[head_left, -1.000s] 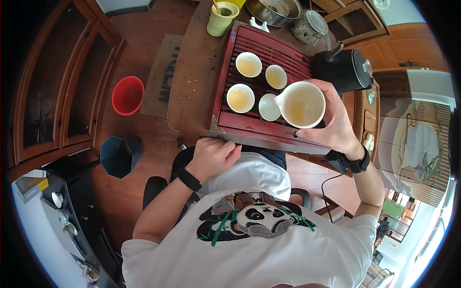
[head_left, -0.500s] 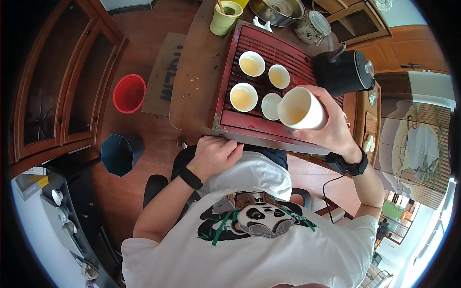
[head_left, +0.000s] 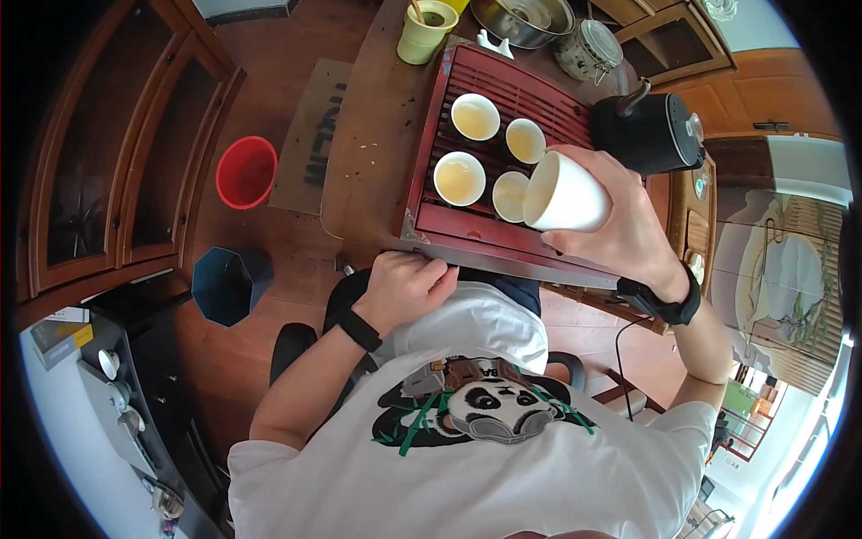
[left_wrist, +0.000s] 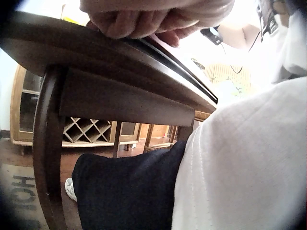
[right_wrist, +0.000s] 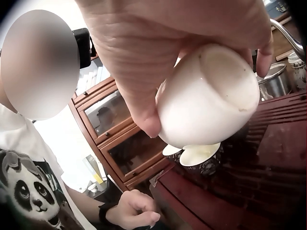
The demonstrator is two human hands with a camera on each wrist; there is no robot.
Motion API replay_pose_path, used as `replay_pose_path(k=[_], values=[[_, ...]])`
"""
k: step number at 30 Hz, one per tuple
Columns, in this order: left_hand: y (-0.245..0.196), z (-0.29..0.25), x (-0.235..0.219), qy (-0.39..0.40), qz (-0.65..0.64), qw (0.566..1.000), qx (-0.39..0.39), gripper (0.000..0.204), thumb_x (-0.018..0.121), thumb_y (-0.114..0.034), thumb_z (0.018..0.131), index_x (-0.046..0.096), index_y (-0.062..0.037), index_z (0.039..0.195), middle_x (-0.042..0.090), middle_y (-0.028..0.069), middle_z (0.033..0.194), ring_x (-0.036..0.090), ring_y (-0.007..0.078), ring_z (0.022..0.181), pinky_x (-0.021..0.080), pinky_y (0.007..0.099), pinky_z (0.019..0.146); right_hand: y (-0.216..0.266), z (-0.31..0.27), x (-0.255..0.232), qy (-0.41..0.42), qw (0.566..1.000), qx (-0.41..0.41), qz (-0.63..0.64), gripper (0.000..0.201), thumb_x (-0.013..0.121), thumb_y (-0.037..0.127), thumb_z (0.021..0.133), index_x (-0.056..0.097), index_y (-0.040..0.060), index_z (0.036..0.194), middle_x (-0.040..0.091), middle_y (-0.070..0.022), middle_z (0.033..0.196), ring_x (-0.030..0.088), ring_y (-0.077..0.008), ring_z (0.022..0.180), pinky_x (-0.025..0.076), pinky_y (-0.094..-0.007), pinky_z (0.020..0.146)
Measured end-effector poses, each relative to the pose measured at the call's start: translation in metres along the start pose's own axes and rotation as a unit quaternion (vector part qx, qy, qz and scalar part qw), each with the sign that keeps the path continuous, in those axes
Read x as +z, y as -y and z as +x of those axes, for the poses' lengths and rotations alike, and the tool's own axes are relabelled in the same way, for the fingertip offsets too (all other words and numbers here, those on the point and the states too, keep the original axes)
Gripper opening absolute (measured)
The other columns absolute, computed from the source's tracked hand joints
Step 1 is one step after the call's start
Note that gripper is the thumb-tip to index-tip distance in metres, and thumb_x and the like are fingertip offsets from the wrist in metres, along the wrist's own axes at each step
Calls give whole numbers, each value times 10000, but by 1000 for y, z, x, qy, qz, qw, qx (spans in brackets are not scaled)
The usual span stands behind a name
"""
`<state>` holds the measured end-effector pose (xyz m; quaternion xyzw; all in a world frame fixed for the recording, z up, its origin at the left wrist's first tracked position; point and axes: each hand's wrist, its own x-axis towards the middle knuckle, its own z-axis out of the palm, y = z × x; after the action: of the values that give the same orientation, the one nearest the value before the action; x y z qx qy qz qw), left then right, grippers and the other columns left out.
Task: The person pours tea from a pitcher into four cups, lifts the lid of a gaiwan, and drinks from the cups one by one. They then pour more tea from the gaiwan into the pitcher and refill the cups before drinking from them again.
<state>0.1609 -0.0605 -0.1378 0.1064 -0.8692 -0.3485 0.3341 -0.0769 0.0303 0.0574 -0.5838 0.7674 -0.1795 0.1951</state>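
Note:
The right hand [head_left: 628,216] grips a white pitcher [head_left: 567,193], tilted with its mouth over the nearest small cup [head_left: 510,198]. Pale yellow liquid shows in that cup and in the others, at back left [head_left: 475,117], back right [head_left: 525,141] and front left [head_left: 459,179]. All stand on a red slatted tray [head_left: 467,235]. In the right wrist view, thumb and fingers of the right hand [right_wrist: 168,43] wrap the pitcher [right_wrist: 206,100], base towards the camera. The left hand [head_left: 404,287] rests at the table's front edge, fingers loosely curled, holding nothing; the left wrist view shows it [left_wrist: 153,19] too.
A black kettle [head_left: 642,135] stands right of the tray. Behind are a glass jar [head_left: 588,51], a metal bowl [head_left: 530,20] and a light green container [head_left: 422,38]. A red bin [head_left: 246,172] and a dark blue bin [head_left: 224,286] stand on the floor at left.
The right hand has tipped the pitcher further, its mouth now down towards the nearest cup. That cup, pale inside before, now shows yellow liquid. The left hand has stayed put.

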Motion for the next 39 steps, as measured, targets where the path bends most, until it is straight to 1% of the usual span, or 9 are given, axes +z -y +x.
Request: replay_pose_path(k=[8,14,19,26,29,31,32,36,39], values=[[0,0,-1,5,13,1000,5,273,752,-133,810,548,-94,633,580,54,533,604,238,484,472,364,475,14,0,-5,9,995,-18,-95,797,888,278,638,594,51,1343,668,-141,1120,615,-329,1120,361,-453,1070],[0,0,0,9,16,1000,7,283,754,-133,808,545,-100,621,579,49,526,600,235,475,465,363,465,-1,-16,5,-22,998,35,38,786,898,261,660,584,49,1350,668,-141,1216,631,-296,1163,393,-437,1083],[-2,1,-1,9,35,999,22,298,766,-129,801,536,-104,614,566,48,515,585,226,457,448,352,449,-18,-32,18,-124,961,49,242,830,869,110,705,487,42,1439,661,-116,1266,638,-201,1178,492,-356,1035],[-31,14,-9,-1,45,997,69,330,820,-123,760,519,-114,625,502,18,514,513,204,446,402,332,453,-49,-25,42,-289,924,98,231,753,876,114,732,482,-19,1360,660,-130,1239,651,-190,1142,512,-337,1003],[-53,37,-22,7,68,996,57,222,854,-111,723,633,-100,740,579,46,668,560,243,577,432,351,568,-59,-16,46,-325,909,105,238,784,909,158,731,466,-41,1346,665,-151,1215,659,-205,1134,530,-344,985],[-63,56,-26,-54,138,987,65,238,867,-138,717,689,-102,871,626,45,879,587,260,787,437,383,761,-65,-11,50,-332,907,109,235,799,921,181,725,464,-42,1341,667,-158,1217,663,-217,1135,533,-347,981],[-61,57,-27,-17,158,986,44,381,867,-199,736,705,-95,1065,598,71,1138,541,296,1042,380,442,938,-63,-9,50,-328,908,108,239,812,932,209,720,462,-44,1333,678,-173,1210,678,-239,1125,542,-356,971],[-63,81,-20,0,253,968,-7,657,850,-325,768,602,-82,1325,473,125,1400,408,355,1260,296,509,1067,-65,-9,56,-327,910,116,227,792,919,186,748,461,-40,1352,663,-167,1230,649,-221,1161,516,-348,1004],[-66,96,-12,2,279,960,-18,692,860,-341,753,593,-72,1333,480,131,1413,412,362,1285,286,522,1085,-72,-9,63,-344,906,123,215,822,933,179,726,447,-29,1356,665,-172,1228,655,-231,1160,525,-354,992]])
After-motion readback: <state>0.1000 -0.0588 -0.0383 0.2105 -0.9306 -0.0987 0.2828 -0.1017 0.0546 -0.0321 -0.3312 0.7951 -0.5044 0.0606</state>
